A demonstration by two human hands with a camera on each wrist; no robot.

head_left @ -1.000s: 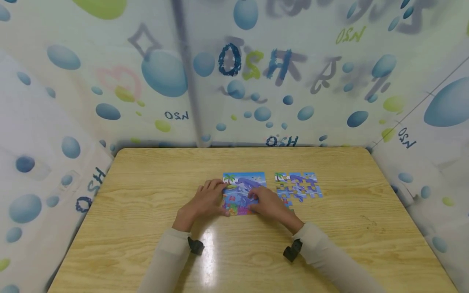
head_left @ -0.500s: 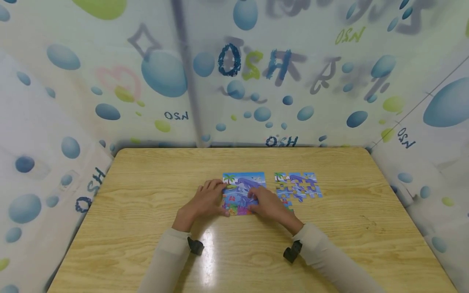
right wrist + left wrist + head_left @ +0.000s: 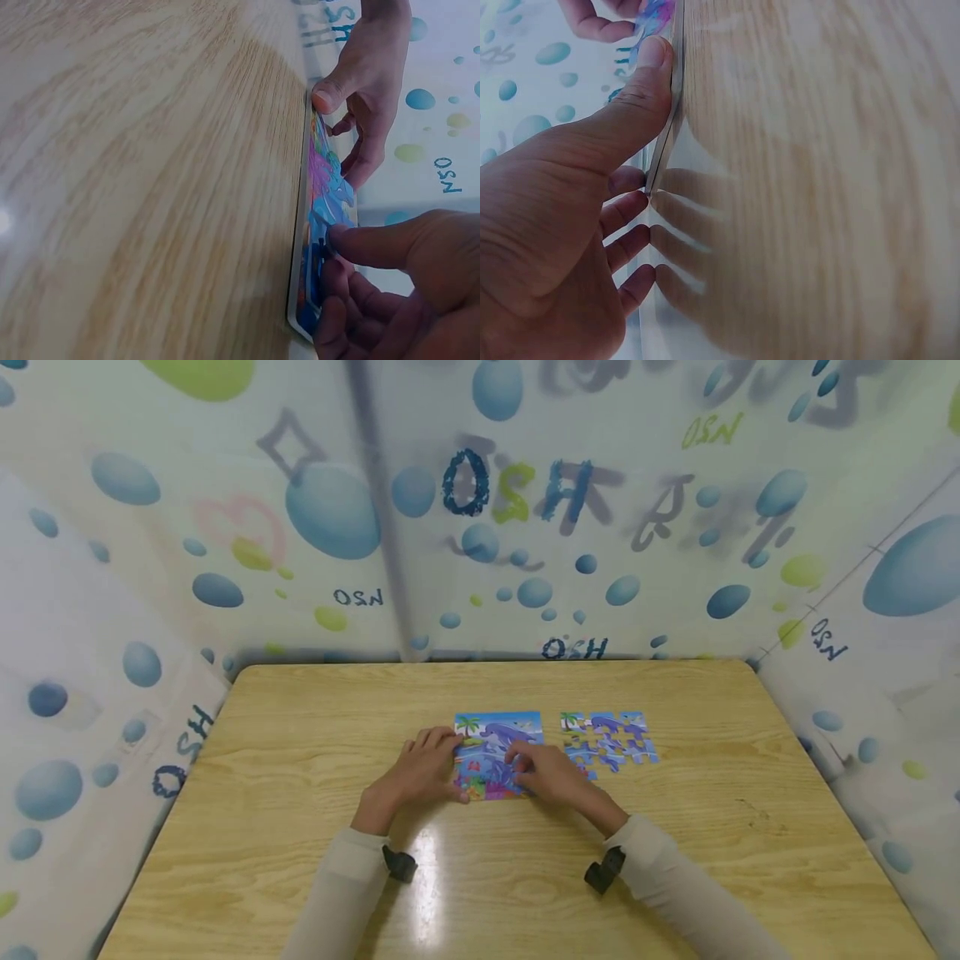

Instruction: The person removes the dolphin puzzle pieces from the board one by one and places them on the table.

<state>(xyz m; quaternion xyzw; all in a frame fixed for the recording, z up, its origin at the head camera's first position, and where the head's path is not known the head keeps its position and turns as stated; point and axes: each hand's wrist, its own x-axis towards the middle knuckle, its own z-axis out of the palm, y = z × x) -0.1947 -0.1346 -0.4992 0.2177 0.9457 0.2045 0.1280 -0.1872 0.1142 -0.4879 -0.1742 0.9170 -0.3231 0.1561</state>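
Note:
A jigsaw puzzle board (image 3: pixel 498 720) with a dolphin and palm tree picture lies flat on the wooden table. At its left edge rests my left hand (image 3: pixel 422 770); in the left wrist view the thumb (image 3: pixel 651 56) lies along the board's rim, and the fingertips touch down just past its end. My right hand (image 3: pixel 553 774) is over the board's lower right part. Its thumb and bent fingers pinch a small blue jigsaw piece (image 3: pixel 321 225), which stands tilted up from the board in the right wrist view. The fingers cover most of this piece.
Right of the board lies a group of joined jigsaw pieces (image 3: pixel 609 739) with a similar dolphin picture, its lower left part hidden behind the right hand. The table (image 3: pixel 480 893) ends at walls (image 3: pixel 487 602) covered with blue and green spots.
My right hand has lifted its thumb and fingertips slightly at the board's lower right, and its wrist has shifted a little right. The left hand stays in place.

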